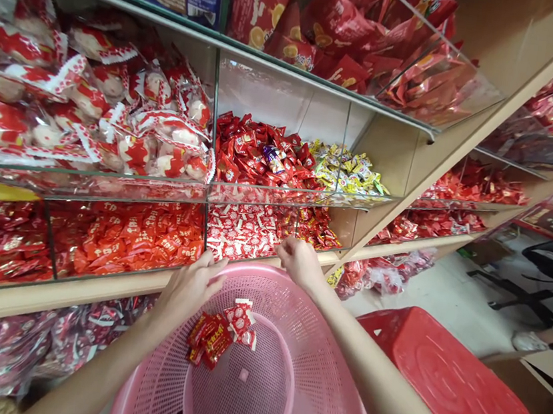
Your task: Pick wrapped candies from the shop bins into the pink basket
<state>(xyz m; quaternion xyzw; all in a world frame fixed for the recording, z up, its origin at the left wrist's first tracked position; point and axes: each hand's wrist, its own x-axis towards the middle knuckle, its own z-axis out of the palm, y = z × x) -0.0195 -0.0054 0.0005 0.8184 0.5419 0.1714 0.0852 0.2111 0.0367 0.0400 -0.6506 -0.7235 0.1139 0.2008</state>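
A pink mesh basket [334, 348] stands below the shelf edge, with a few red-and-gold packets [212, 339] and some red-and-white wrapped candies [241, 322] inside. Over the basket's far left rim is my left hand [194, 284], its fingers partly spread and nothing visible in them. At the far right rim my right hand [297, 260] has its fingers curled together near the lower compartment; whatever they pinch, if anything, is too small to make out. Just beyond both hands lies a compartment of red-and-white candies [238, 229].
Glass-fronted shelves [238, 189] hold red packets [263, 151], yellow-wrapped candies [352, 169] and bagged red-and-white items [93, 97]. A wooden shelf edge [68, 296] runs behind the basket. At the right stands a red plastic stool [455, 390].
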